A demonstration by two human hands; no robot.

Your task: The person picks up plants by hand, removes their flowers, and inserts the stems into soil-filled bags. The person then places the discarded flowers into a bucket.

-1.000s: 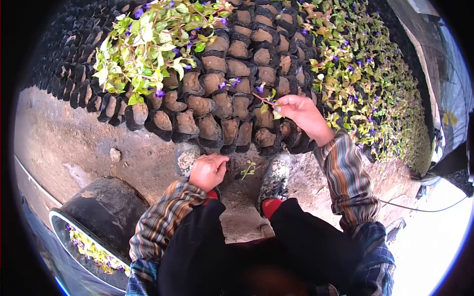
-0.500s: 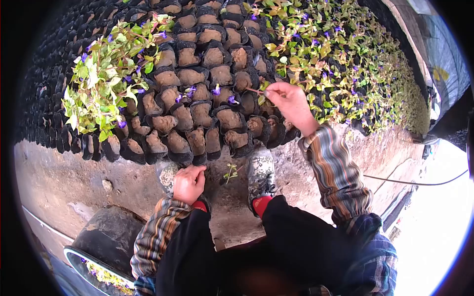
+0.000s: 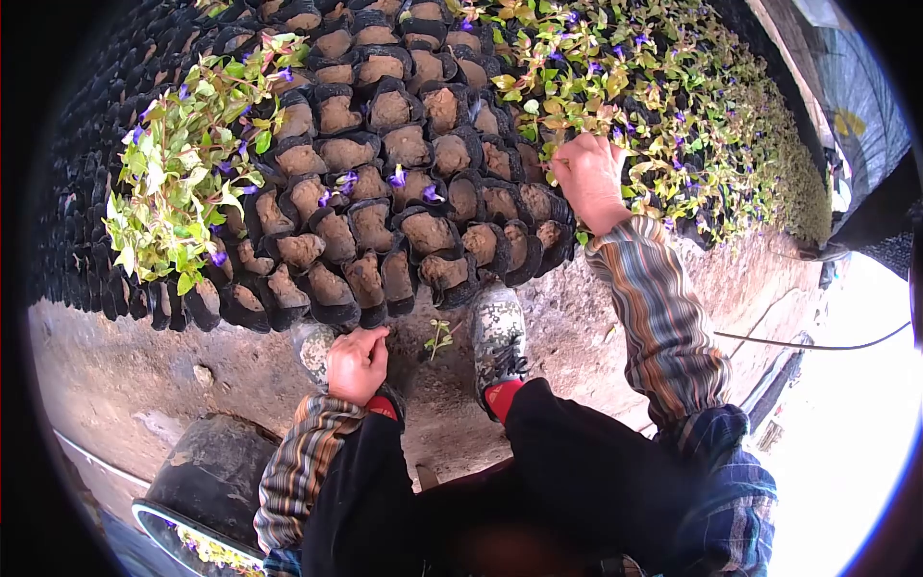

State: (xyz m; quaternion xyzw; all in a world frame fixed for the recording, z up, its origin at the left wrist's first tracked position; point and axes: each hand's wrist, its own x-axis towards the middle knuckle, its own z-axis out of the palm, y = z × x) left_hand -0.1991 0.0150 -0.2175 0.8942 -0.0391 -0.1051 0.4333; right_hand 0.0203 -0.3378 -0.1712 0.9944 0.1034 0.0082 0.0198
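My right hand (image 3: 590, 179) is at the near-left edge of a dense bed of leafy seedlings (image 3: 663, 125) with small purple flowers. Its fingers are bent down among the leaves and soil bags; the fingertips and anything in them are hidden. Lower down, my left hand (image 3: 357, 367) is loosely curled, fingers together, above one camouflage shoe, and nothing shows in it. Between the hands stand rows of black soil-filled bags (image 3: 405, 146). A few loose purple flowers (image 3: 398, 178) lie on them.
A heap of cut leafy stems (image 3: 183, 183) lies on the bags at left. A black bucket (image 3: 216, 471) with plant pieces inside lies tipped at lower left. One small sprig (image 3: 438, 338) is on the ground between my shoes. A thin dark cable (image 3: 817, 346) runs at right.
My right hand has moved right, from over the bags into the seedling edge. The thin stem it pinched is no longer visible. My left hand stays nearly still; the view has shifted slightly.
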